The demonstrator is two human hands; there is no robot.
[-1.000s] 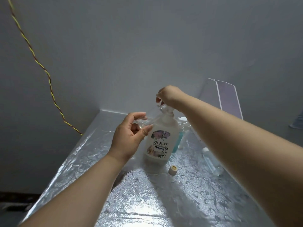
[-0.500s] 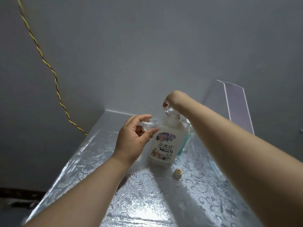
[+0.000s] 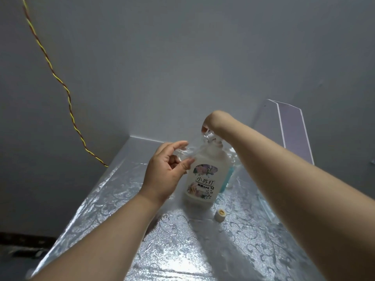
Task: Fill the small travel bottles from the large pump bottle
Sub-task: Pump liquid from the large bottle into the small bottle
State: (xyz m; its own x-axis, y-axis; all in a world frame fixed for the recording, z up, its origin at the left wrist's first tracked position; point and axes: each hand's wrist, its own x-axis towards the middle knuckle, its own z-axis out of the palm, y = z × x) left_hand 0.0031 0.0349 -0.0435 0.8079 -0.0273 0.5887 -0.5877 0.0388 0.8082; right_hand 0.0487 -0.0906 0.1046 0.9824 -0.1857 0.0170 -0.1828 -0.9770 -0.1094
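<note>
The left hand pinches a clear travel bottle beside the spout of the large pump bottle; the right hand, fingers curled, grips the pump head on top.

The large pump bottle carries a floral label reading "小苏打" in bold characters; the smaller print beneath is illegible.

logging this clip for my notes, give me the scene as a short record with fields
left hand: pinches a small clear bottle by the spout
right hand: curled over the head of the pump bottle
cap: loose on the table, near the pump bottle's base
blue container: partly hidden behind the pump bottle
wire: hangs along the wall, left
</note>
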